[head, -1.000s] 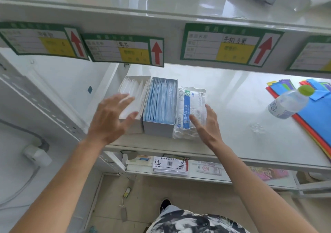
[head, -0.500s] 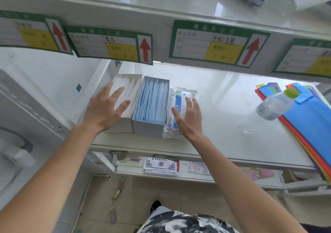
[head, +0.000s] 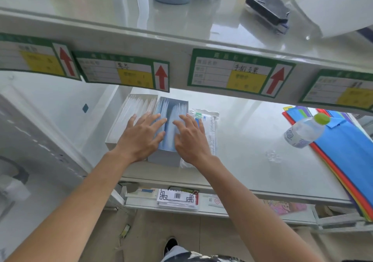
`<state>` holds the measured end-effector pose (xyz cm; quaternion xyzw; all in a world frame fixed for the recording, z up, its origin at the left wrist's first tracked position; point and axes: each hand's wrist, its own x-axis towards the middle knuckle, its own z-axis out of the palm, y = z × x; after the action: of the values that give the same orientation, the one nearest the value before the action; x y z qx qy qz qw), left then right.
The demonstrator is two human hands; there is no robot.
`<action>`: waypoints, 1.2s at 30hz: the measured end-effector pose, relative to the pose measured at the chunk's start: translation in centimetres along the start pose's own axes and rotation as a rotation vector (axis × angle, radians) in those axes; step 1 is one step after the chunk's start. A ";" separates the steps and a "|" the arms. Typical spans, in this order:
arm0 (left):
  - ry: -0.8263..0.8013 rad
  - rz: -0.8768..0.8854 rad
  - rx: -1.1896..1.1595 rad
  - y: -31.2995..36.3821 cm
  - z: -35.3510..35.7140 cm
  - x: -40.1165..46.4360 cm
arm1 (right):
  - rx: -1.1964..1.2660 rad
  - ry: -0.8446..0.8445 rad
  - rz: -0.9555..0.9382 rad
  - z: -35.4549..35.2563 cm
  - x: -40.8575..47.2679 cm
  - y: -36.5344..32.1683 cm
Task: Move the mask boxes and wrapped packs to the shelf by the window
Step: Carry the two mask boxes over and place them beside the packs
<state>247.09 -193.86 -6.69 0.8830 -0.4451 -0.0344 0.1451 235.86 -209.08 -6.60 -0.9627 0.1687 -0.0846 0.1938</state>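
On the middle shelf (head: 252,144), at its left end, stand an open box of white masks (head: 131,112), an open box of blue masks (head: 173,108) beside it and a clear wrapped pack (head: 211,130) to the right. My left hand (head: 141,138) lies flat, fingers spread, across the white box and the blue box's left edge. Over the blue box's right side and the pack rests my right hand (head: 191,138), also flat with fingers apart. Neither hand grips anything.
A plastic bottle with a green cap (head: 304,130) lies on coloured folders (head: 347,155) at the shelf's right. The upper shelf (head: 141,33) with green labels overhangs the boxes. Papers (head: 177,199) sit on the lower shelf. A white wall panel is at left.
Both hands moved inward and forward onto the tops of the boxes. The right hand went from the pack towards the blue box, and the left hand now overlaps both boxes.
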 end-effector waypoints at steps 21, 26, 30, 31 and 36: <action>0.173 0.042 0.020 0.6 0.0 -0.5 | 0.132 0.015 0.064 1.0 -0.1 -1.3; 0.240 -0.024 -0.006 0.3 -0.4 -0.5 | 0.115 0.115 0.095 0.6 -0.4 -0.7; 0.298 -0.040 -0.047 -1.0 -0.4 -1.6 | 0.203 0.084 0.030 0.4 -1.5 1.0; 0.288 -0.043 -0.047 -1.3 -0.3 -2.0 | 0.217 0.072 0.017 0.3 -1.8 1.6; 0.207 -0.033 -0.016 -1.5 -0.4 -2.5 | 0.150 0.024 -0.031 0.0 -2.2 2.7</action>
<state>246.81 -190.89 -6.93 0.8878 -0.4128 0.0509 0.1969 232.98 -210.63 -7.91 -0.9469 0.1493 -0.1113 0.2620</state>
